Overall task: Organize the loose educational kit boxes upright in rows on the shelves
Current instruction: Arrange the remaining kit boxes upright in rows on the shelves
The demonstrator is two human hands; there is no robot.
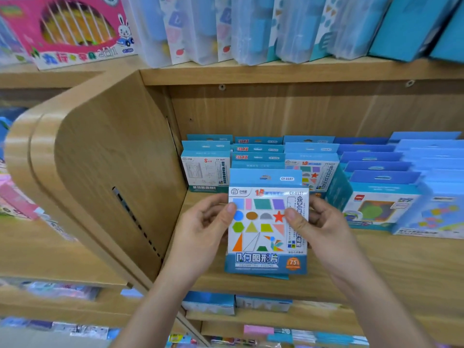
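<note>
The left hand (200, 229) and right hand (319, 227) are pinching the side edges of a flat, glossy cardboard kit box (261, 229), thumbs on its shape-printed front, fingers hidden behind. It is hanging upright over the wood-grain shelf (376, 267), with blue box rows (311, 169) standing behind it.

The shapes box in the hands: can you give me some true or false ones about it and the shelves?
1. The left hand and the right hand both hold the shapes box. True.
2. The shapes box is upside down. False: its hang tab points up and the print reads upright.
3. A red star is printed on its front. True.
4. The pink rabbit box stands among the blue boxes. False: it sits higher up, at the far left.
5. The blue boxes stand in rows behind the shapes box. True.
</note>
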